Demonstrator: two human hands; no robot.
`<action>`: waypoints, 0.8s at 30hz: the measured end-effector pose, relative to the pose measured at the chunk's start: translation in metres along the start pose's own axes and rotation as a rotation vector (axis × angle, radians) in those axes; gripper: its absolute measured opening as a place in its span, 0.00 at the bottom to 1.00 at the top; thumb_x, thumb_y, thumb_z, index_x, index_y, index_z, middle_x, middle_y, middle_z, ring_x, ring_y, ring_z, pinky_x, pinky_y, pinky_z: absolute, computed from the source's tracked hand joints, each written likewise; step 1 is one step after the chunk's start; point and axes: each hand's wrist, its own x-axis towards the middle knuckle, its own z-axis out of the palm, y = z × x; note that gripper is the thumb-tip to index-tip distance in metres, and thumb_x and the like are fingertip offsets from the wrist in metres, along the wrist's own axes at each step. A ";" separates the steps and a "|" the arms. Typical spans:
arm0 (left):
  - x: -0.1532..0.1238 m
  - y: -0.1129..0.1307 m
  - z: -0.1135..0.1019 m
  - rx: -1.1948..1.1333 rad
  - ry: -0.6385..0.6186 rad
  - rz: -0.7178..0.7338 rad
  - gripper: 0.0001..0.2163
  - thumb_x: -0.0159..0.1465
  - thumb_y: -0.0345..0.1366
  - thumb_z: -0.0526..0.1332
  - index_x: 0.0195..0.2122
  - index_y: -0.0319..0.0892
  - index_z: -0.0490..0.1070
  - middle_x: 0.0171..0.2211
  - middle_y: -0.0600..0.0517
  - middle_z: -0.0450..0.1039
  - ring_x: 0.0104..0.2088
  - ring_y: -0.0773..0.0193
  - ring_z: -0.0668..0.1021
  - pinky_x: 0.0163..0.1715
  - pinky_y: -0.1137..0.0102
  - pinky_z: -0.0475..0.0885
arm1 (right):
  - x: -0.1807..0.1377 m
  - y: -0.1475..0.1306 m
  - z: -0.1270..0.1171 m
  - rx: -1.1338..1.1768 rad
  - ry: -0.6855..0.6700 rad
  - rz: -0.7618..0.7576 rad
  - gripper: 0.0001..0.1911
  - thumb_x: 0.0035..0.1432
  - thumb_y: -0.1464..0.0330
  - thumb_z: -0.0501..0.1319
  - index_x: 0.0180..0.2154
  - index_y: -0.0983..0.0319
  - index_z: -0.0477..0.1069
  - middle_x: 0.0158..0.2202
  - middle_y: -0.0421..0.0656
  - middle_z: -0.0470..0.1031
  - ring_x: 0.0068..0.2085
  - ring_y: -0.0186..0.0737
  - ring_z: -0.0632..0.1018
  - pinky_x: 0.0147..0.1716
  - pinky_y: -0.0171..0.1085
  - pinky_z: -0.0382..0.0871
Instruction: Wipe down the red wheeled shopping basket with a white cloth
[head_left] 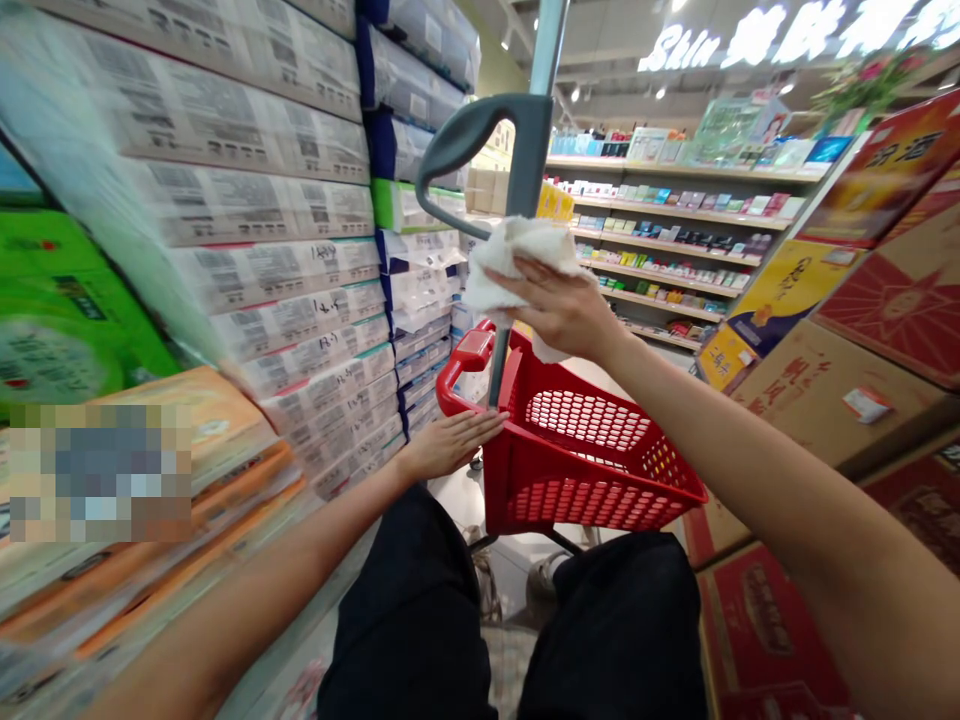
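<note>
A red plastic shopping basket cart [559, 480] with perforated sides stands in front of my knees. Its grey pole [553, 45] rises at the back corner and carries a dark grey loop handle [529, 150]. Against the pole, just below that handle, my right hand [566, 300] presses a white cloth [551, 243], its fingers bent over the fabric. Part of the pole is hidden behind the cloth and hand. Lower down, my left hand [454, 443] lies with fingers stretched out, touching the basket's near left corner beneath the red grip [465, 365].
Tall stacks of plastic-wrapped packs [300, 215] line the left side, with orange-edged packs [255, 455] nearer me. Cardboard cartons [847, 395] are piled close on the right. Product shelves [675, 205] stand beyond the cart. My legs [420, 610] flank its near end.
</note>
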 end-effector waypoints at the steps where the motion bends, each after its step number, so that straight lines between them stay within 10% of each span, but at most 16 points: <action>1: 0.000 0.000 0.000 0.004 0.001 -0.002 0.31 0.71 0.33 0.48 0.71 0.41 0.32 0.70 0.51 0.48 0.70 0.66 0.55 0.69 0.67 0.47 | 0.003 0.001 -0.001 -0.006 0.027 0.028 0.16 0.71 0.66 0.50 0.57 0.55 0.68 0.66 0.36 0.62 0.67 0.44 0.63 0.63 0.56 0.64; 11: 0.000 -0.003 0.003 -0.005 0.024 0.013 0.30 0.71 0.34 0.48 0.71 0.41 0.35 0.70 0.50 0.49 0.69 0.65 0.55 0.69 0.68 0.47 | -0.061 -0.053 0.064 0.001 -0.237 0.006 0.18 0.66 0.71 0.56 0.56 0.52 0.71 0.66 0.39 0.62 0.62 0.48 0.71 0.60 0.47 0.69; 19: -0.002 -0.001 0.005 0.026 0.001 0.017 0.28 0.72 0.34 0.45 0.71 0.41 0.36 0.70 0.51 0.48 0.70 0.65 0.54 0.70 0.66 0.43 | -0.035 -0.057 0.047 -0.130 -0.230 -0.128 0.29 0.67 0.75 0.51 0.65 0.48 0.57 0.64 0.41 0.66 0.56 0.45 0.76 0.47 0.42 0.77; 24: -0.002 0.000 0.002 0.039 0.022 0.024 0.28 0.72 0.34 0.46 0.71 0.39 0.38 0.70 0.51 0.49 0.70 0.66 0.54 0.70 0.67 0.43 | -0.016 -0.062 0.042 -0.101 -0.130 -0.069 0.23 0.66 0.76 0.51 0.60 0.58 0.64 0.64 0.43 0.66 0.62 0.43 0.70 0.59 0.44 0.68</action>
